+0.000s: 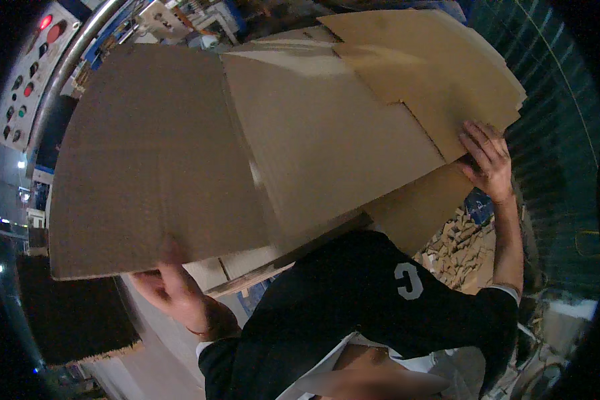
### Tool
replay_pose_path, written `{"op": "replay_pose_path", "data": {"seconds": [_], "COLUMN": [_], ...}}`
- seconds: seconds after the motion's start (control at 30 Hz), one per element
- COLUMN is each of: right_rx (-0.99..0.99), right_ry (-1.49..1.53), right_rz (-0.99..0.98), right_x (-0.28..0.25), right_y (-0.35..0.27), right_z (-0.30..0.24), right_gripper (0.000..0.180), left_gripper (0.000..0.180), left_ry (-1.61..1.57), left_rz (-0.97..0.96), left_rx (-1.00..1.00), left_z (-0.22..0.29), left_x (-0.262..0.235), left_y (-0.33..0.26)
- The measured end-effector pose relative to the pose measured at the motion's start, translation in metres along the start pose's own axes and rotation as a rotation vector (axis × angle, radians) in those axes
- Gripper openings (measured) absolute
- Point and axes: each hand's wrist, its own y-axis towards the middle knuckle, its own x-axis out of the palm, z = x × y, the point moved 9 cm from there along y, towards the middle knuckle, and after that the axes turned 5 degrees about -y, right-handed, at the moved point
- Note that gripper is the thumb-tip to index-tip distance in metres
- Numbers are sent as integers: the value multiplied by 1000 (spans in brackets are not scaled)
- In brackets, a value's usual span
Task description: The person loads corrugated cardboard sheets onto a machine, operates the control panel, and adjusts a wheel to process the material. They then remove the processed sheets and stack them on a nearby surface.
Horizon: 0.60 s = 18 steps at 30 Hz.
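A large flat cardboard sheet [333, 140], brown and creased into panels, spans the view in front of my body. My left hand [173, 290] is closed on the near edge of its left panel, thumb on top and fingers mostly hidden underneath. At the right, my right hand [488, 160] grips the near corner of the flaps, with its fingers on the upper face. The flaps [433, 60] at that end look layered, so I cannot tell whether this is one sheet or several. More cardboard [417, 207] shows below the near edge.
A control panel [27, 87] with coloured buttons stands at the far left beside a metal pipe [63, 73]. Cardboard scraps [457, 247] lie heaped below my right arm. A dark stack [73, 307] sits lower left. Green corrugated sheeting [557, 133] borders the right, and machine parts [173, 20] the far side.
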Motion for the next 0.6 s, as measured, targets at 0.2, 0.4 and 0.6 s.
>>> {"op": "replay_pose_path", "data": {"seconds": [0.2,0.4,0.6], "right_rx": [-13,-134,-405], "right_ry": [-135,-1,-57], "right_rz": [-51,185,207], "right_x": [4,-25,-40], "right_y": [25,34,35], "right_z": [8,-2,-72], "right_gripper": [49,37,33], "left_gripper": [33,33,28], "left_ry": [71,191,199], "left_rz": [-23,-163,-122], "left_rx": [-141,-134,50], "left_z": [-19,-31,-16], "left_x": [-3,-16,-43], "left_y": [11,8,12]}}
